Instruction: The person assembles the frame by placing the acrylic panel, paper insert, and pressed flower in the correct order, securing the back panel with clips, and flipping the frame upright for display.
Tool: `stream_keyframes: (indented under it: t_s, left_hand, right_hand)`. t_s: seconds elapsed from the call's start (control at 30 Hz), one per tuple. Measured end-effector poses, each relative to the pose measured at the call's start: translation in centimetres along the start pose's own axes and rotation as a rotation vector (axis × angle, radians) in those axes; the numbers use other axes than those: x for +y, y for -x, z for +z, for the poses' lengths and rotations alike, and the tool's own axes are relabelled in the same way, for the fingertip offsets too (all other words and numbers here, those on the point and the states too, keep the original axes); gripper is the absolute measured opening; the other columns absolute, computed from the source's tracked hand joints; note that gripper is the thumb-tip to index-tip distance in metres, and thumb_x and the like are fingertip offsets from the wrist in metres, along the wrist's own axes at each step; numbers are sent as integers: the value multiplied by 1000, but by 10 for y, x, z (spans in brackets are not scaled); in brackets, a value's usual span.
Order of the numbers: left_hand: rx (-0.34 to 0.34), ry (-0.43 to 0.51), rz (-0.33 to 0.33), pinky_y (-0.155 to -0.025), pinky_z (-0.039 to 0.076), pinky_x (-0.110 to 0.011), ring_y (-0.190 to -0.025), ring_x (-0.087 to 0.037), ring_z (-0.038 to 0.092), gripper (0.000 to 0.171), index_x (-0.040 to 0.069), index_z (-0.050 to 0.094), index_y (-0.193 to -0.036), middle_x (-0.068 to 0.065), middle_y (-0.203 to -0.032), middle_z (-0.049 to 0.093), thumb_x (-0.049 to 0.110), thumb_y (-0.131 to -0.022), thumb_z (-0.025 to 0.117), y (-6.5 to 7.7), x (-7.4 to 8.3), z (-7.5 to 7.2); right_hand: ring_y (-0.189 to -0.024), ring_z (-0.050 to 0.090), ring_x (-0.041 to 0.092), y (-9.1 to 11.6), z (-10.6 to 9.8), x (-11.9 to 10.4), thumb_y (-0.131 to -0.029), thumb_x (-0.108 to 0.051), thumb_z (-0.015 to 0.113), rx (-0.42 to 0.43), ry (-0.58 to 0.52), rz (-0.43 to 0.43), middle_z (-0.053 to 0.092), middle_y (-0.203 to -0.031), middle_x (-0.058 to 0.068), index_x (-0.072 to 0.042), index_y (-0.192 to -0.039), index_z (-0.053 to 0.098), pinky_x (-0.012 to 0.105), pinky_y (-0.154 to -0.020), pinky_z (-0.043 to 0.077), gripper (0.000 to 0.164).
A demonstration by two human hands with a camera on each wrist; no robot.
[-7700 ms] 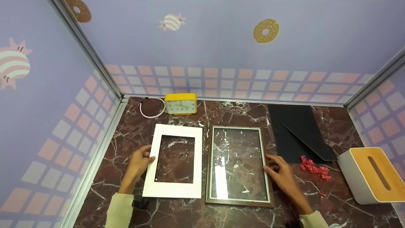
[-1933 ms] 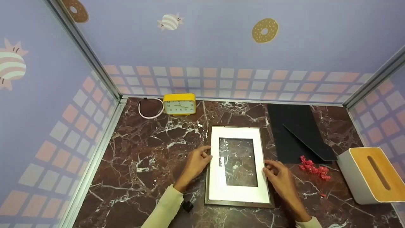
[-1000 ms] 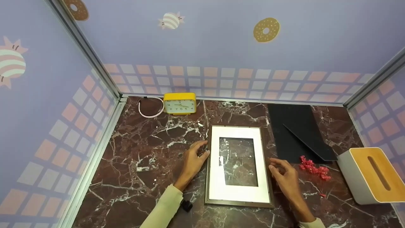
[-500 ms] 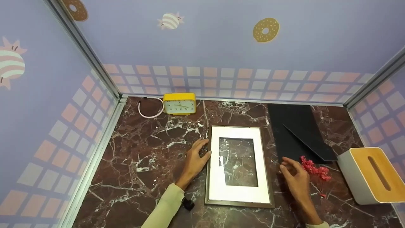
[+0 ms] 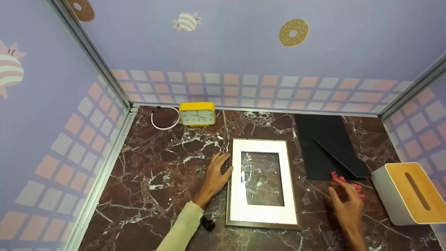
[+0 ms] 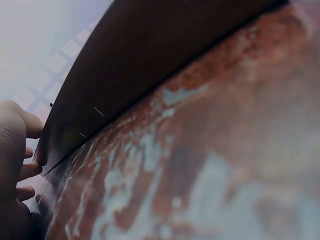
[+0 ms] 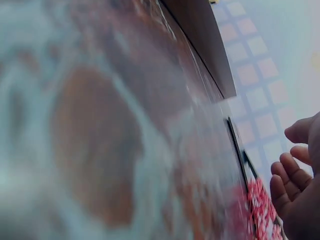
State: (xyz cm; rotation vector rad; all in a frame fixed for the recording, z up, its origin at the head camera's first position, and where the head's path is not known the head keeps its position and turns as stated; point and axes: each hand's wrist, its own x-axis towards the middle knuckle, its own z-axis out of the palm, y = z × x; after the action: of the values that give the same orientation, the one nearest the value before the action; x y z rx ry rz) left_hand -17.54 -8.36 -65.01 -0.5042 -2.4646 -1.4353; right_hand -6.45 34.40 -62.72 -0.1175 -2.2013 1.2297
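A picture frame (image 5: 263,226) lies face down or flat on the marble table, with a white mat (image 5: 264,214) and its rectangular window inside the border. My left hand (image 5: 214,176) rests its fingertips and thumb against the frame's left side; the left wrist view shows the frame's dark outer side (image 6: 130,55) beside those fingers. My right hand (image 5: 350,209) is over a sprig of pink flowers (image 5: 358,190), partly covering it, with thumb and fingers apart. In the right wrist view the flowers (image 7: 260,205) show beyond the loosely bent fingers, and nothing is in the grasp.
A black backing board (image 5: 320,139) with a raised stand flap (image 5: 343,164) lies behind the flowers. To the right stands a tissue box (image 5: 393,195) with a wooden lid. A yellow clock (image 5: 198,118) and a white headband (image 5: 164,129) are at the back left.
The white mat, earlier held at the left, now sits inside the frame. My right hand has left the frame's right side and moved right to the flowers; the left hand stays at the frame.
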Motion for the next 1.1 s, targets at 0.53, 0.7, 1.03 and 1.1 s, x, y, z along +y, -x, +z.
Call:
stream_keyframes:
  t_s: [0.53, 0.7, 1.03, 1.1]
  left_hand:
    - [-17, 19, -99, -128, 32, -67, -154, -51, 42, 52, -9, 63, -148, -33, -154, 59, 13, -102, 75, 1, 2, -1]
    - [-18, 15, -103, -128, 33, -66, -155, -50, 42, 52, -8, 63, -149, -32, -155, 58, 14, -103, 75, 0, 3, -1]
    - [-7, -18, -124, -127, 38, -63, -154, -46, 46, 52, -5, 64, -149, -29, -155, 59, 15, -103, 75, 0, 3, 1]
    - [-17, -17, -126, -127, 37, -63, -154, -46, 45, 52, -5, 64, -150, -30, -156, 58, 15, -103, 74, 0, 4, 1]
  right_hand:
    - [-104, 51, -10, 14, -30, 26, -88, 8, 88, 87, 202, 132, 69, -118, 16, 6, -121, 80, 8, -85, 38, 34]
    - [-99, 48, -12, 17, -33, 32, -87, 5, 90, 96, 247, 162, 68, -112, 10, 6, -117, 81, 11, -84, 35, 31]
    - [-91, 44, -13, 23, -43, 37, -84, 7, 90, 114, 278, 131, 61, -97, 2, 8, -107, 81, 14, -84, 34, 25]
    - [-90, 43, -12, 25, -45, 39, -84, 6, 91, 109, 290, 136, 62, -96, 7, 7, -106, 82, 15, -82, 33, 24]
